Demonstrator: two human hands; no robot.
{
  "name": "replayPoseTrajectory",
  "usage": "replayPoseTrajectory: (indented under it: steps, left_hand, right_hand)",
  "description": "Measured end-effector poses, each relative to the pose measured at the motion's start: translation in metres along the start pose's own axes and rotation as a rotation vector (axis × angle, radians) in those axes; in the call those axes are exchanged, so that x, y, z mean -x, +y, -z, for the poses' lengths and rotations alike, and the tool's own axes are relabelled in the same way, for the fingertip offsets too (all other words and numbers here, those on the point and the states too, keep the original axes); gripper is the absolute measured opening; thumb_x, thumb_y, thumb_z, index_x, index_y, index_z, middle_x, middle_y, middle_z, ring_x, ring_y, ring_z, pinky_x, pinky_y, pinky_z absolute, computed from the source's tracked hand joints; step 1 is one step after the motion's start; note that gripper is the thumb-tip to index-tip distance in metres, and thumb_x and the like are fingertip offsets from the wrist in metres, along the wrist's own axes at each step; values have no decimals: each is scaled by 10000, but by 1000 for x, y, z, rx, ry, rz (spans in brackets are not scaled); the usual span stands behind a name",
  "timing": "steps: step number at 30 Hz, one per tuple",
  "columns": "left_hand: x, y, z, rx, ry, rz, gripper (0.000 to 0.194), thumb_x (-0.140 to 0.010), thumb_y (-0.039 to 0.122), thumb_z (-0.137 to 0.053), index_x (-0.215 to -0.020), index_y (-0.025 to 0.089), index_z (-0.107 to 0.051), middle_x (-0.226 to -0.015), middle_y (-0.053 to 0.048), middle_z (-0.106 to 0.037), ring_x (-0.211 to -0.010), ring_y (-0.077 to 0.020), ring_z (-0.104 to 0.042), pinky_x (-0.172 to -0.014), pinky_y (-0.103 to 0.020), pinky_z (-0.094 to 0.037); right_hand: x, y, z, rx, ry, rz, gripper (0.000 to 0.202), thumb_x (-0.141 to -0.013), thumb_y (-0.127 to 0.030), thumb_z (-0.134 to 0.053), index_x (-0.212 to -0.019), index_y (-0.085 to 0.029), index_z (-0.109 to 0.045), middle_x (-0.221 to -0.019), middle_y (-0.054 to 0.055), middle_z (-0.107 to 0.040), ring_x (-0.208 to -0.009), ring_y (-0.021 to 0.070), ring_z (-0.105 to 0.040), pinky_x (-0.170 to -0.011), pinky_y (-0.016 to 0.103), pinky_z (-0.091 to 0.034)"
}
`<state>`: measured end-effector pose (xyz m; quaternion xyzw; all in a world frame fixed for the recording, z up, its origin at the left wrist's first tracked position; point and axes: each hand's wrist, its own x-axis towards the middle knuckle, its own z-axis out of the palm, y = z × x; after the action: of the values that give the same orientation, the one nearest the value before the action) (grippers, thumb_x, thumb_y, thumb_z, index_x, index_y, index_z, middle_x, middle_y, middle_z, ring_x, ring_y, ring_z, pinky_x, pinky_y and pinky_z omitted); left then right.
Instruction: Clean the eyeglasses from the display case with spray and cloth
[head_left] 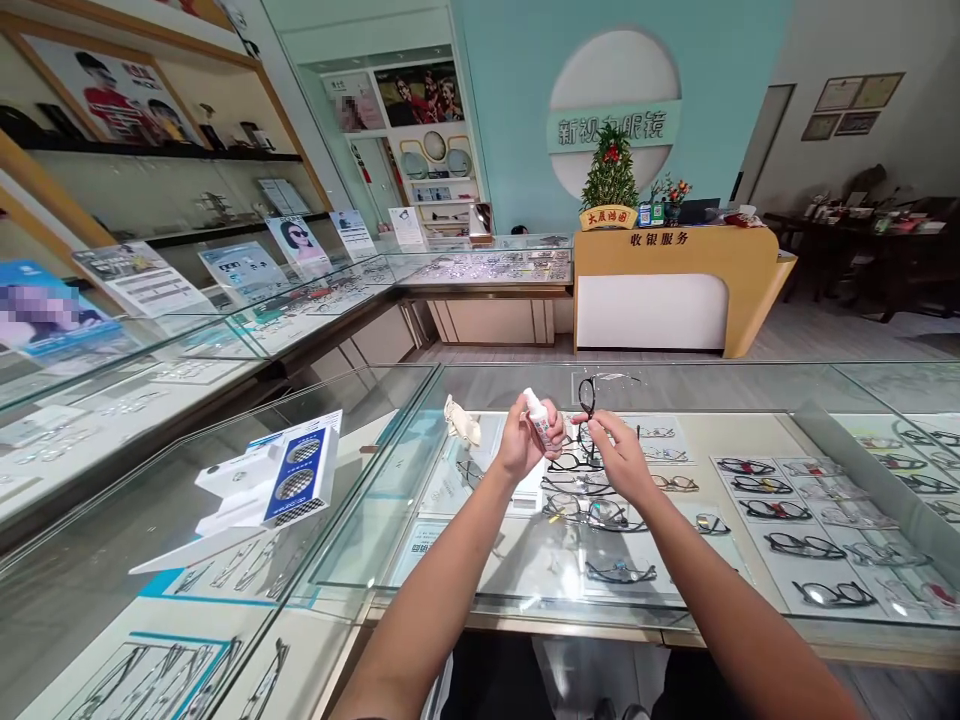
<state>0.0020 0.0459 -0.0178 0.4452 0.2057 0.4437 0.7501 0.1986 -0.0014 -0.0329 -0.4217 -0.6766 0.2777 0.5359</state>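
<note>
My left hand (523,440) is wrapped round a small white spray bottle (538,418) with print on its side, its nozzle pointing up. Just right of it, my right hand (616,450) pinches a pair of dark-rimmed eyeglasses (586,395), turned on edge with one lens rim uppermost. Both hands are above the glass display counter. A crumpled cream cloth (462,422) lies on the glass to the left of the bottle. Under the glass, below my hands, several eyeglass frames (592,512) rest in rows.
At left on the counter stands an opened blue and white box (300,478). More frames fill a tray (795,590) at right. Another glass case (247,330) runs along the left side. Across the floor is a yellow and white cashier desk (651,312) with a plant (609,175).
</note>
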Motion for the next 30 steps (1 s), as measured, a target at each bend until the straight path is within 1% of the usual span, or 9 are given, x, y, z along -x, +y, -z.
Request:
replayPoseTrajectory:
  steps: [4, 6, 8, 10, 12, 14, 18, 24, 30]
  left_hand:
    - [2, 3, 3, 30, -37, 48, 806, -853, 1011, -371, -684, 227, -447, -621, 21, -331, -544, -135, -331, -442, -248, -247]
    - [2, 3, 2, 11, -37, 57, 826, -845, 1025, -331, -650, 229, -436, -601, 20, -325, -529, -136, -324, -439, -258, -244]
    - [1, 2, 2, -90, 10, 15, 820, -863, 1003, -309, -644, 229, -470, -603, 8, -359, -542, -148, -355, -456, -273, -268]
    - [0, -2, 1, -299, 110, -96, 778, -897, 940, -351, -666, 221, -539, -634, -12, -431, -584, -162, -411, -511, -297, -333]
    - [0, -6, 1, -493, 199, -204, 698, -907, 863, -469, -686, 211, -584, -682, -24, -496, -633, -167, -449, -588, -319, -378]
    - [0, -9, 2, -585, 239, -248, 640, -891, 813, -566, -677, 211, -579, -705, -23, -519, -652, -166, -446, -627, -328, -373]
    - [0, -12, 2, -652, 250, -266, 613, -891, 785, -587, -663, 217, -543, -700, -13, -507, -669, -173, -435, -659, -336, -353]
    - [2, -13, 2, -679, 208, -253, 556, -943, 731, -535, -721, 222, -542, -696, -5, -497, -668, -174, -429, -655, -329, -355]
    - [0, -13, 4, -695, 200, -268, 590, -973, 763, -490, -742, 222, -535, -744, -10, -511, -665, -170, -449, -660, -328, -384]
  right_hand:
    - [1, -3, -2, -23, -42, -19, 430, -1128, -527, -466, -1166, -265, -806, -1238, 96, -798, -1174, 296, -691, -1062, 433, -465]
    - [1, -6, -1, -44, -41, -38, 438, -1129, -531, -461, -1154, -262, -805, -1220, 89, -801, -1170, 292, -696, -1059, 422, -466]
    - [1, -8, 1, -65, -40, -57, 448, -1126, -542, -460, -1143, -257, -804, -1201, 86, -802, -1160, 290, -700, -1049, 414, -471]
    - [1, -10, 2, -71, -48, -78, 457, -1121, -556, -462, -1131, -253, -804, -1189, 85, -801, -1142, 288, -701, -1033, 412, -476]
    - [1, -12, 1, -67, -71, -91, 467, -1120, -568, -458, -1120, -256, -805, -1181, 82, -801, -1128, 289, -701, -1025, 413, -480]
    - [2, -13, 0, -65, -98, -87, 476, -1121, -573, -449, -1107, -260, -807, -1169, 78, -804, -1121, 289, -701, -1033, 417, -480]
    - [5, -17, -2, -74, -147, -68, 479, -1126, -569, -442, -1102, -265, -813, -1154, 79, -807, -1115, 291, -698, -1032, 421, -481]
    - [7, -19, -5, -99, -181, -58, 471, -1129, -557, -448, -1126, -262, -815, -1135, 79, -804, -1089, 281, -687, -1043, 415, -485]
    - [4, -20, -1, -178, -153, -96, 462, -1114, -574, -473, -1104, -257, -810, -1160, 83, -808, -1150, 285, -704, -1065, 411, -496]
